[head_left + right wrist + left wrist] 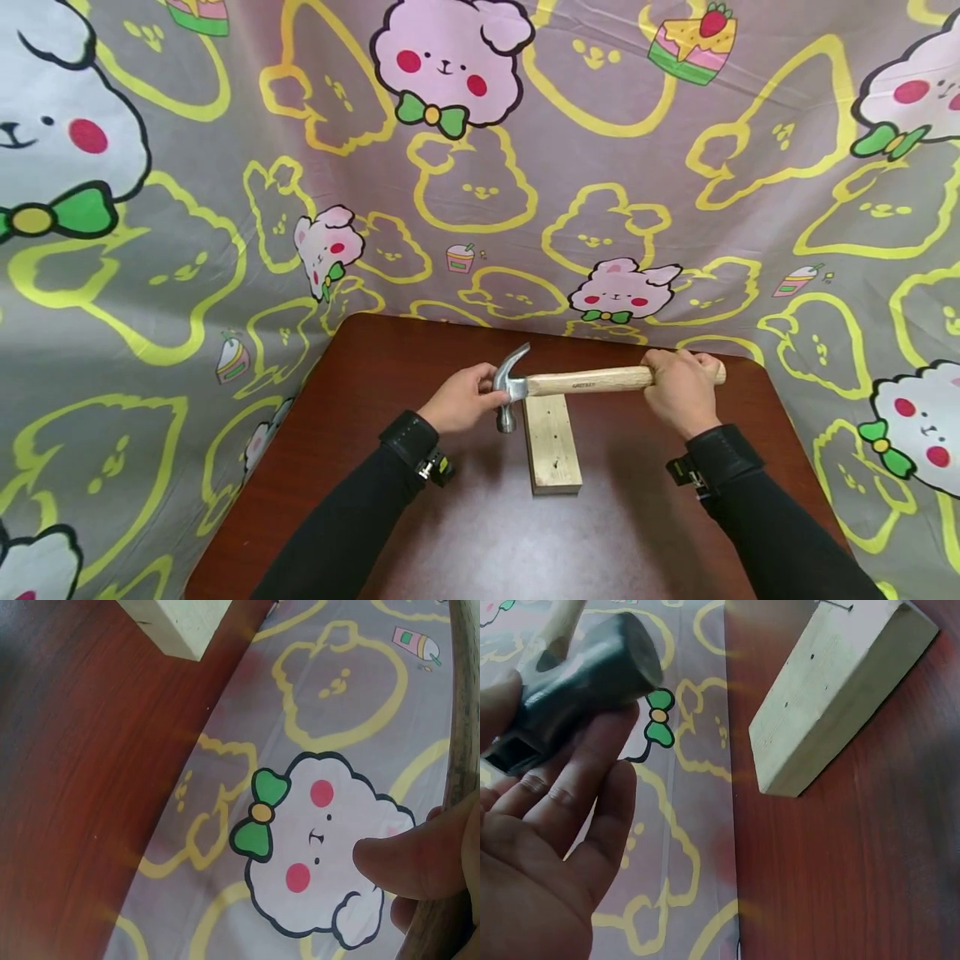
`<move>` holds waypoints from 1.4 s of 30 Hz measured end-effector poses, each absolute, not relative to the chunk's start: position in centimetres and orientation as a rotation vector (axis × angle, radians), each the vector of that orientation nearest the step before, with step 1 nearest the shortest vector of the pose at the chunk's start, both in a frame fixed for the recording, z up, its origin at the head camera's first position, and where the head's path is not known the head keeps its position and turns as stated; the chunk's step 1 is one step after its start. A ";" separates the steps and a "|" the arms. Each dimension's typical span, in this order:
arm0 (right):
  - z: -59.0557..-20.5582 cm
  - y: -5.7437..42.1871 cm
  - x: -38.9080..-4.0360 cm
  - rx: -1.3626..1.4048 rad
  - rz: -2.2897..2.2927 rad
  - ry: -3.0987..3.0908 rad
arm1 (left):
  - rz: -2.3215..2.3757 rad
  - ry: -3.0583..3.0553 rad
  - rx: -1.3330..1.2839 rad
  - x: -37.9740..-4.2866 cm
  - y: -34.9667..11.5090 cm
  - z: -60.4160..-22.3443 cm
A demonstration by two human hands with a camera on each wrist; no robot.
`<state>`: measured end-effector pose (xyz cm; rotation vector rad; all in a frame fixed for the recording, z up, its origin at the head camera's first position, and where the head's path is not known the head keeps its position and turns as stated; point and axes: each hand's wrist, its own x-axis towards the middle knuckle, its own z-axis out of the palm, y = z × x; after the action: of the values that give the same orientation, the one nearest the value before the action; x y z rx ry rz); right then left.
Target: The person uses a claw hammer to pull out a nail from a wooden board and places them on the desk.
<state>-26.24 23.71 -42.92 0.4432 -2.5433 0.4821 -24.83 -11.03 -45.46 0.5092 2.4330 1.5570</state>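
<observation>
A claw hammer with a pale wooden handle is held level above the table in the head view. My left hand pinches its metal head between thumb and fingers. Near the handle's far end, my right hand grips the wood, its thumb lying along it in the right wrist view. Below the hammer lies a pale wooden block with several small dark holes or nail marks in its top. A bent nail shows at the block's top edge in the left wrist view.
The reddish-brown table has rounded back corners. A grey curtain printed with cartoon animals hangs behind it and along both sides. A dark strap with a small camera sits on the left wrist, another strap on the right.
</observation>
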 end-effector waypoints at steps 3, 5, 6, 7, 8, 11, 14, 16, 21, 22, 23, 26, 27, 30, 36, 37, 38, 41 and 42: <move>-42.9 23.5 -26.1 0.448 0.490 -2.533 | 1.508 2.472 0.479 -24.5 -10.9 -45.6; -43.0 23.4 -26.0 0.450 0.496 -2.542 | 1.494 2.481 0.463 -24.3 -10.9 -45.8; -43.1 23.4 -25.9 0.448 0.500 -2.552 | 1.496 2.478 0.454 -24.2 -10.9 -45.9; -43.2 23.4 -25.8 0.447 0.504 -2.558 | 1.496 2.481 0.447 -24.1 -10.9 -45.9; -43.2 23.4 -25.8 0.445 0.505 -2.560 | 1.503 2.480 0.443 -24.0 -10.9 -46.0; -43.2 23.4 -25.5 0.409 0.516 -2.512 | 1.564 2.449 0.443 -23.7 -11.1 -45.9; -43.1 23.4 -25.2 0.361 0.551 -2.368 | 1.614 2.448 0.441 -23.6 -11.4 -45.6; -43.1 23.4 -24.8 0.340 0.594 -2.230 | 1.635 2.449 0.436 -23.4 -11.6 -45.3; -44.1 22.9 -24.0 0.303 0.766 -1.824 | 1.675 2.434 0.414 -22.9 -12.2 -44.9; -44.3 22.8 -23.8 0.284 0.812 -1.770 | 1.689 2.429 0.421 -22.9 -12.3 -44.9; -44.5 22.7 -23.7 0.262 0.879 -1.741 | 1.697 2.428 0.420 -22.8 -12.3 -44.9; -44.8 22.5 -23.1 0.226 1.192 -1.870 | 1.730 2.413 0.446 -22.8 -12.3 -44.9; -44.7 22.4 -22.8 0.245 1.331 -1.960 | 1.739 2.407 0.462 -22.8 -12.2 -44.9; -44.4 21.7 -22.1 0.405 1.751 -2.197 | 1.758 2.372 0.516 -22.7 -12.0 -44.9; -43.4 19.7 -21.4 0.791 2.249 -2.117 | 1.799 2.260 0.587 -22.5 -11.0 -45.2; -43.3 19.5 -21.3 0.801 2.286 -2.096 | 1.817 2.229 0.586 -22.5 -10.7 -45.3; -43.1 19.3 -21.2 0.795 2.301 -2.088 | 1.842 2.189 0.584 -22.4 -10.5 -45.5; -42.5 18.9 -20.9 0.744 2.332 -2.073 | 1.892 2.095 0.591 -22.4 -9.9 -46.1; -42.3 18.8 -20.8 0.723 2.336 -2.067 | 1.901 2.069 0.591 -22.3 -9.7 -46.2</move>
<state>-20.82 18.75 -42.31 0.7232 -2.0670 2.3361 -22.33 -9.75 -46.24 0.5908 2.0687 1.9014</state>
